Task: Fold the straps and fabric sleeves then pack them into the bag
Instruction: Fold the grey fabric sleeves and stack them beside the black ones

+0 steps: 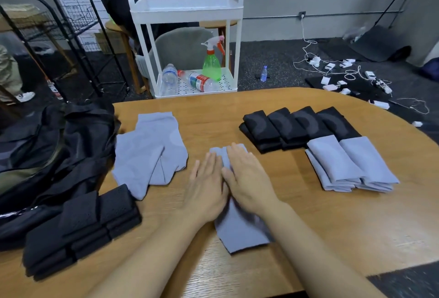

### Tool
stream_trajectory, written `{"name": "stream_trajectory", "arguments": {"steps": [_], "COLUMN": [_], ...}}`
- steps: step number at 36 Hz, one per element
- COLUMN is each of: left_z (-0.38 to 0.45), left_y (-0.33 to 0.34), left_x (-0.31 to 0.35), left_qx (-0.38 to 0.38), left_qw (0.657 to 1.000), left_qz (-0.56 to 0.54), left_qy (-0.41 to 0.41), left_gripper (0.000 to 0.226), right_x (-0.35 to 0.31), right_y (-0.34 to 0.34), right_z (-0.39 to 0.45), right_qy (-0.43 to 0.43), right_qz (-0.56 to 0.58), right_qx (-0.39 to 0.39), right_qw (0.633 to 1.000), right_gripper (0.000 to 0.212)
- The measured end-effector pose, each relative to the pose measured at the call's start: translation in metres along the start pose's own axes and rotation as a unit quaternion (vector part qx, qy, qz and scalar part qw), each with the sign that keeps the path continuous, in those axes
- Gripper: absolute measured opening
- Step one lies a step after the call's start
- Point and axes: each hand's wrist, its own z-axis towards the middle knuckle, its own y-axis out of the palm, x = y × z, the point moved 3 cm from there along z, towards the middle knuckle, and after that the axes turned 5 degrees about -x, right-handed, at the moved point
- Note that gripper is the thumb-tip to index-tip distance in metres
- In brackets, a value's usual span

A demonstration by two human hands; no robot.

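1. Two hands lie flat, side by side, on one grey sleeve (240,231) at the table's near middle, head view. The left hand (206,193) has fingers straight and together, palm down, and grips nothing. The right hand (247,179) has fingers straight and slightly spread, also pressing and not gripping.
2. Sleeve's long axis runs near-to-far, tilted slightly left at the far end; the near end points at the camera wearer, the far end pokes out past the fingertips.
3. Unfolded grey sleeves (152,153) lie in a loose pile left of the hands, long axes roughly near-to-far, overlapping.
4. Folded grey sleeves (349,164) sit in two stacks to the right, long axes angled near-right to far-left.
5. Folded black sleeves (292,126) stand in a row of four just beyond the grey stacks, touching them, same slant.
6. Folded black pieces (80,229) are stacked at near left, edges touching the bag.
7. Black bag (47,145) slumps at the table's left edge; whether it is open I cannot tell.
8. Wooden table (332,231) carries it all.
9. White cart (187,10) stands beyond the table, with a green spray bottle (211,65) and plastic bottles on its lower shelf.
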Motion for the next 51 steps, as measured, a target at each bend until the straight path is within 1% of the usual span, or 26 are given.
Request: {"name": "stream_trajectory", "arguments": {"steps": [2,4,6,8,9,12,16,18,21,23,25,27,29,32,34,36,38,40,41,42,44,45,46,48,51], "left_z": [-0.002,-0.003,-0.003,-0.005,-0.006,-0.007,-0.011,-0.014,-0.020,-0.022,-0.023,-0.022,-0.024,-0.030,-0.039,-0.052,-0.064,-0.073,-0.075,-0.077,-0.079,-0.080,-0.081,-0.085,-0.087], "left_y": [0.011,0.019,0.019,0.018,0.017,0.013,0.010,0.009,0.007,0.006,0.005,0.003,0.002,0.000,-0.001,0.001,0.009,0.017,0.020,0.021,0.021,0.020,0.018,0.017,0.016], "left_x": [0.004,0.004,-0.001,-0.007,-0.009,-0.015,-0.018,-0.021,-0.028,-0.031,-0.031,-0.030,-0.030,-0.026,-0.017,-0.004,0.008,0.015,0.016,0.014,0.010,0.007,0.004,-0.002,-0.010], "left_qx": [-0.025,-0.045,-0.051,-0.056,-0.058,-0.069,-0.075,-0.078,-0.076,-0.076,-0.078,-0.084,-0.090,-0.071,-0.054,-0.049,-0.056,-0.062,-0.064,-0.068,-0.080,-0.088,-0.094,-0.102,-0.088], "left_qw": [0.998,0.994,0.992,0.990,0.989,0.985,0.981,0.981,0.980,0.979,0.979,0.978,0.979,0.990,0.995,0.996,0.995,0.993,0.993,0.993,0.991,0.989,0.987,0.985,0.984], "left_qz": [0.051,0.093,0.108,0.125,0.132,0.151,0.167,0.169,0.173,0.174,0.175,0.179,0.173,0.113,0.079,0.063,0.052,0.061,0.069,0.076,0.097,0.111,0.119,0.127,0.128], "left_qy": [0.029,0.040,0.030,0.028,0.031,0.052,0.059,0.061,0.066,0.069,0.072,0.071,0.064,0.045,0.035,0.038,0.063,0.079,0.074,0.062,0.044,0.044,0.047,0.060,0.081], "left_gripper": [0.068,0.073,0.085,0.092,0.094,0.096,0.100,0.103,0.112,0.116,0.116,0.112,0.108,0.103,0.098,0.093,0.085,0.076,0.076,0.078,0.090,0.095,0.096,0.090,0.086], "right_x": [-0.004,0.001,0.015,0.030,0.035,0.042,0.045,0.049,0.058,0.059,0.057,0.057,0.055,0.046,0.033,0.013,-0.007,-0.019,-0.019,-0.016,-0.006,0.001,0.006,0.013,0.021], "right_y": [0.010,0.017,0.021,0.024,0.024,0.024,0.025,0.024,0.023,0.021,0.017,0.012,0.007,-0.002,-0.008,-0.007,0.002,0.016,0.022,0.027,0.033,0.034,0.033,0.030,0.027], "right_z": [0.005,0.009,0.009,0.005,0.002,0.001,0.002,0.002,0.000,-0.001,-0.003,-0.006,-0.014,-0.029,-0.039,-0.049,-0.055,-0.060,-0.062,-0.064,-0.071,-0.074,-0.077,-0.083,-0.086], "right_qy": [-0.019,-0.020,-0.010,0.010,0.014,0.018,0.024,0.024,0.027,0.031,0.038,0.056,0.076,0.078,0.066,0.044,0.010,-0.008,-0.005,0.007,0.040,0.049,0.051,0.054,0.050], "right_qz": [0.054,0.080,0.030,-0.079,-0.115,-0.149,-0.153,-0.175,-0.200,-0.211,-0.222,-0.226,-0.203,-0.130,-0.085,-0.057,-0.025,0.019,0.030,0.021,-0.056,-0.096,-0.121,-0.136,-0.149], "right_qx": [-0.031,-0.041,-0.049,-0.092,-0.102,-0.103,-0.104,-0.103,-0.104,-0.114,-0.117,-0.124,-0.125,-0.083,-0.048,-0.032,-0.041,-0.064,-0.072,-0.082,-0.112,-0.122,-0.126,-0.132,-0.128], "right_qw": [0.998,0.996,0.998,0.993,0.988,0.983,0.982,0.979,0.974,0.970,0.967,0.965,0.968,0.985,0.993,0.997,0.999,0.998,0.997,0.996,0.991,0.987,0.983,0.980,0.979], "right_gripper": [0.058,0.067,0.080,0.097,0.101,0.110,0.093,0.095,0.106,0.103,0.092,0.073,0.066,0.064,0.070,0.083,0.087,0.080,0.077,0.079,0.089,0.087,0.079,0.067,0.067]}}
